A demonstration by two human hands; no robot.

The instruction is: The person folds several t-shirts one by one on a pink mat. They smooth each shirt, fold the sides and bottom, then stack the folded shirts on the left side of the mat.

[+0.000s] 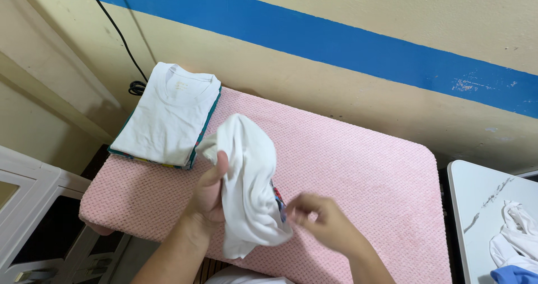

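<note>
Nearest me, at six o'clock, my left hand [210, 197] is closed around a bunched white garment [249, 177], thumb pressed on its upper fold, holding it up above the bench [364, 166]. At five o'clock my right hand [322, 219] pinches the garment's lower edge, fingers [296, 205] drawn together on the hem, where a scrap of red and blue print shows. The cloth looks soft, thin and limp, hanging in loose rumpled folds.

I judge the garment is being sorted out in the air, not yet laid flat; the next move calls for finding its edges and spreading it open on the pad.

The bench top is a pink cover with a bumpy, waffle-like weave and rounded corners. Farther off, at ten o'clock, a neat stack of folded shirts [168, 118] sits on its corner, a white crew-neck uppermost with coloured edges below. At three o'clock, a pale table [476, 205] carries crumpled white and blue cloth [515, 242]. Beyond is a cream wall [336, 76] with a blue stripe.
</note>
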